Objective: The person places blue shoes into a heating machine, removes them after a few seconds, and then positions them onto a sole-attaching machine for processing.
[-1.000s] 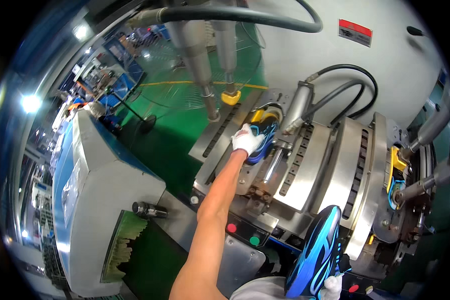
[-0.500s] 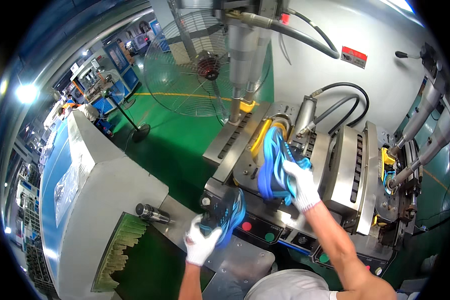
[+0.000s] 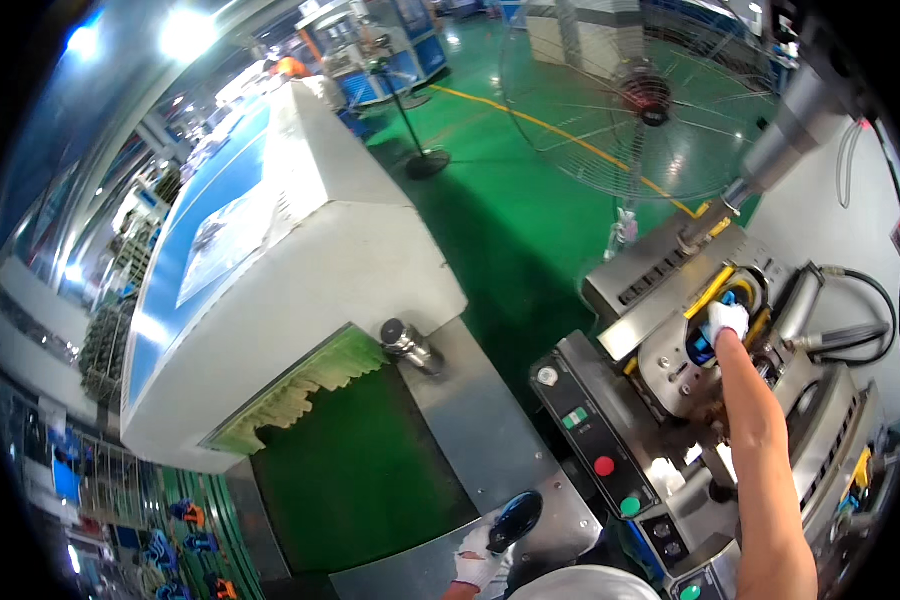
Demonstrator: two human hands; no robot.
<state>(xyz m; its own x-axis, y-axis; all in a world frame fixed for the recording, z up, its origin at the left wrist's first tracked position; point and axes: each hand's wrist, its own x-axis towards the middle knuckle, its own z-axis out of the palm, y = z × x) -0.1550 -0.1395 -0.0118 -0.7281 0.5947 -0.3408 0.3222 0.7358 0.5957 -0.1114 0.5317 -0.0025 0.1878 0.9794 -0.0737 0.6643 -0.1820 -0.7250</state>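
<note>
My left hand (image 3: 478, 558), in a white glove, is low in the view beside the metal table. It is closed on a shoe (image 3: 516, 518) that shows as a dark glossy oval with a bluish sheen. My right hand (image 3: 728, 321), gloved too, reaches far into the press station at the right. Its fingers are closed on a blue shoe (image 3: 704, 347), which sits in the rounded recess by the yellow bar (image 3: 710, 292). The glove covers part of this shoe.
A white machine hood (image 3: 340, 255) with a ragged green curtain (image 3: 305, 390) stands over a green conveyor belt (image 3: 360, 480) at the left. A metal cylinder (image 3: 412, 346) lies on its edge. The press has a button panel (image 3: 595, 440). Behind stands a large fan (image 3: 642, 95).
The view has swung left. My right hand has carried its blue shoe down into the press recess. My left hand has lowered its shoe toward the table's near edge.
</note>
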